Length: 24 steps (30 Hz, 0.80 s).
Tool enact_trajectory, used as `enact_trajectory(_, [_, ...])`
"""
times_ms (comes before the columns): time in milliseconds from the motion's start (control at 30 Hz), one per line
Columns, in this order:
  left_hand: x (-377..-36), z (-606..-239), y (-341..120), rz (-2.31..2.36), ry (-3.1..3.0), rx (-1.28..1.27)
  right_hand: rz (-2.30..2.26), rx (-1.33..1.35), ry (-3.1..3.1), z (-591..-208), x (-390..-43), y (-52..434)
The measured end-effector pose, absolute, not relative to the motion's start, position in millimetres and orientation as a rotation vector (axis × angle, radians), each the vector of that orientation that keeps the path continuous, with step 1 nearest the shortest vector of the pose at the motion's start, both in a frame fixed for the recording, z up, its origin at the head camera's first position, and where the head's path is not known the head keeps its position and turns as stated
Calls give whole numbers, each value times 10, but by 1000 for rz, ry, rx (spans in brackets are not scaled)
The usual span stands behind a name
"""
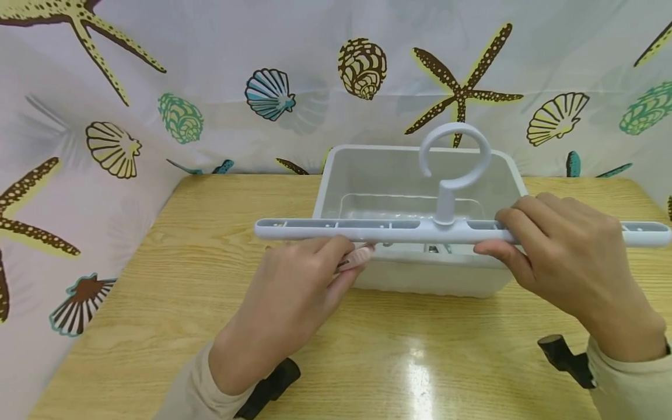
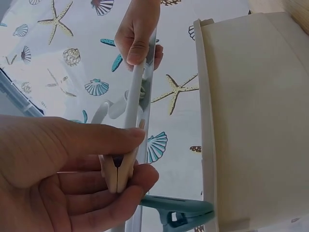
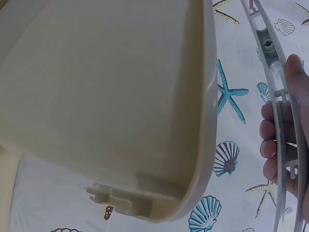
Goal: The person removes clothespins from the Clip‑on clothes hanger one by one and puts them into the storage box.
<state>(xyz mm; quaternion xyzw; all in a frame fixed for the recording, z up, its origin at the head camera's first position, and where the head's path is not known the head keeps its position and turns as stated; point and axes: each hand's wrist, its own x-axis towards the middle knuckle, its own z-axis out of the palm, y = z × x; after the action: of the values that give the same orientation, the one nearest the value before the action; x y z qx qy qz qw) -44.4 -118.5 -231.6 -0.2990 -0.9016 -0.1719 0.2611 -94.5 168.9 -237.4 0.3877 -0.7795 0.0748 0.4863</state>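
Note:
A white plastic hanger [image 1: 399, 235] with a round hook is held level over the front of the bin. My right hand [image 1: 572, 256] grips its bar right of the hook, fingers over the top and thumb below. Just under the bar, left of the hook, my left hand [image 1: 286, 294] pinches a pale pink clothespin [image 1: 358, 256] between thumb and fingers. The left wrist view shows this clothespin right against the bar, its narrow end toward the camera. Beyond the fingertips, a teal clothespin [image 2: 181, 209] overlaps the bin's rim in that view.
A whitish plastic bin [image 1: 430, 277] stands on the wooden table [image 1: 210, 262], with a few small items partly visible inside behind the bar. A curtain [image 1: 220, 46] printed with shells and starfish hangs behind and at the left.

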Motion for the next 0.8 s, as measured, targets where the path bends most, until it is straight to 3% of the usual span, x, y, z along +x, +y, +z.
enact_trajectory(800, [-424,-2323,-1236,-441,-2376,-810,253,961,-1857,-2398,-956,1669])
